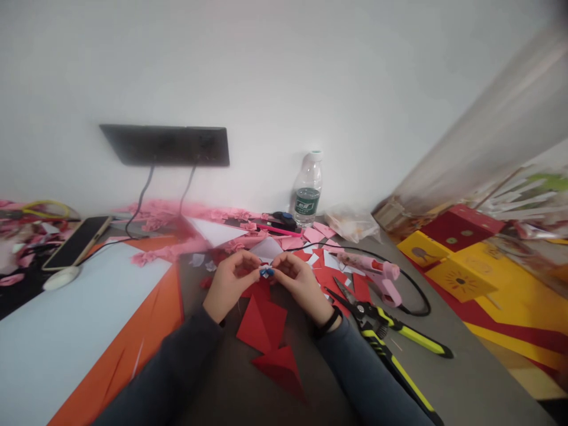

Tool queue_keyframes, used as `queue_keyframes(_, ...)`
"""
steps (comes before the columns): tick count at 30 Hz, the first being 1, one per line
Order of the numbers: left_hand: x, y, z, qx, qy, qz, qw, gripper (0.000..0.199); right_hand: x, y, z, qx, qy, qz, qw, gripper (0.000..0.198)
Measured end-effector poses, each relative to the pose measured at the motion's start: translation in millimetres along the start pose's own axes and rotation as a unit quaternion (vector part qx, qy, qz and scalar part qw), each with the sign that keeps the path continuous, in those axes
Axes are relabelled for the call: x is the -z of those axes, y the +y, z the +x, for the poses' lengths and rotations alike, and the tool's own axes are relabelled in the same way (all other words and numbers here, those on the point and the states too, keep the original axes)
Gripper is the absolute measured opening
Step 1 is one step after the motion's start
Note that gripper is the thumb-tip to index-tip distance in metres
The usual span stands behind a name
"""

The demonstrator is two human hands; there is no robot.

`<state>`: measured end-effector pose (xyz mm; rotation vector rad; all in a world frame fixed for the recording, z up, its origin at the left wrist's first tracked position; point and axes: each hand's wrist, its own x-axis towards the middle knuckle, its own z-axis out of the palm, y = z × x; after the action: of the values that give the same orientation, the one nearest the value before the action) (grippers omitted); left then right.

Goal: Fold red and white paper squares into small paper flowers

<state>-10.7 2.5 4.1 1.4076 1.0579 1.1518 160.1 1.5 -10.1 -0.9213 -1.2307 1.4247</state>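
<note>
Between the fingertips of both hands is a small blue and white piece (267, 271), too small for me to tell its kind. My left hand (233, 281) pinches it from the left. From the right, my right hand (302, 284) grips it with thumb and fingers closed. Just below the hands lies a creased red paper square (262, 324), and nearer to me a folded red paper piece (281, 370). Red and white paper scraps (326, 275) lie beside my right hand. Past them are yellow-and-black shears (377, 322) with their handles spread.
A pink glue gun (377, 272) with a black cord lies at right. A water bottle (307, 192) stands by the wall. At left are a large pale sheet (89, 331) over orange paper (146, 325), a phone (77, 242) and a mouse (62, 278). Yellow paper boxes (461, 278) sit far right.
</note>
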Motion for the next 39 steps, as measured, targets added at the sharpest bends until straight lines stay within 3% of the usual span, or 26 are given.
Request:
queue_keyframes(8, -4.4, 0.3, -1.4, 0.026, 0.016, -0.044, 0.999, 0.013, -2.5, -1.4, -4.2, 0.037, 0.047, -0.093, 0.994, 0.030)
queue_keyframes(14, -3.6, 3.7, -1.2, 0.048, -0.018, -0.013, 0.999, 0.018, -2.2, -0.2, -4.2, 0.031, 0.025, -0.079, 0.996, 0.027)
queue_keyframes(20, -4.0, 2.3, -0.4, 0.026, -0.018, 0.000, 1.000, 0.019, -2.7, 0.1, -4.3, 0.054, 0.032, -0.091, 0.994, 0.026)
queue_keyframes(25, -4.4, 4.8, -0.6, 0.028, -0.022, 0.008, 0.999, 0.019, -3.3, -3.0, -4.8, 0.049, -0.003, -0.119, 0.992, 0.023)
queue_keyframes(30, 2.7, 4.1, 2.4, 0.036, -0.058, 0.008, 0.998, 0.024, -1.0, -4.9, -4.2, 0.019, -0.039, -0.080, 0.996, 0.031)
queue_keyframes(39, 5.9, 5.0, 2.6, -0.006, -0.063, 0.032, 0.998, 0.016, -1.1, -3.9, -3.9, 0.013, -0.021, -0.063, 0.998, 0.033)
